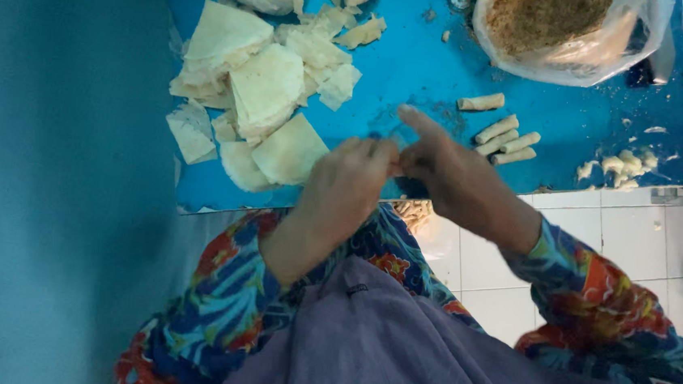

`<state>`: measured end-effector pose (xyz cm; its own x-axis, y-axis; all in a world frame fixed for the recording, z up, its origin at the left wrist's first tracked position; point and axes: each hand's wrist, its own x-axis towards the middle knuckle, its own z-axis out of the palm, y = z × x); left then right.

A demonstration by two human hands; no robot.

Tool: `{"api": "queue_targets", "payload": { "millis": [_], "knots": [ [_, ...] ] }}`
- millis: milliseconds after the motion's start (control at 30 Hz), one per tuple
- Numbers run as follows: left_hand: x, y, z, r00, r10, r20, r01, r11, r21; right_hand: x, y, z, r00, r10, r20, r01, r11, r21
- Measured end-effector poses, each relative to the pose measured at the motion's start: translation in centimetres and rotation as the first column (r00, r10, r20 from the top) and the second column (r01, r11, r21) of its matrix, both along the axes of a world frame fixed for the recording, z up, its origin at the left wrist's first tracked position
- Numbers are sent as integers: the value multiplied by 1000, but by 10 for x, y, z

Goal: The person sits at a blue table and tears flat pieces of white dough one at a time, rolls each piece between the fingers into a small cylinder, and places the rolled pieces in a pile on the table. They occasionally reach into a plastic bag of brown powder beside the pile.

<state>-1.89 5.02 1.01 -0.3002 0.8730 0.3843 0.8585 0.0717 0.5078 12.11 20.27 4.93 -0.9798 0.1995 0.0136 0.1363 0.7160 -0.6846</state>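
Head view: pastry sheets (264,96) heaped on the blue table (416,68), finished rolls (506,140) and a bag of crumbs (562,26) beyond. Left hand (346,188) and right hand (449,172) meet, fingertips pinched on something small, hidden between them; right forefinger sticks out

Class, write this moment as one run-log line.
left hand: pinching with right | right hand: fingertips meet left | finished rolls: right | pastry sheets: left
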Motion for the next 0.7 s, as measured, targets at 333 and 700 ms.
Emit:
{"api": "queue_targets", "payload": {
  "millis": [333, 700],
  "knots": [
    [5, -10, -10, 963, 16, -269, 15, 993, 113, 6, -8, -20, 956, 94, -277, 16, 930, 368],
    [10, -17, -1, 895, 47, -444, -6, 996, 92, 6, -8, -12, 983, -24, -180, 61, 978, 201]
  ]
}}
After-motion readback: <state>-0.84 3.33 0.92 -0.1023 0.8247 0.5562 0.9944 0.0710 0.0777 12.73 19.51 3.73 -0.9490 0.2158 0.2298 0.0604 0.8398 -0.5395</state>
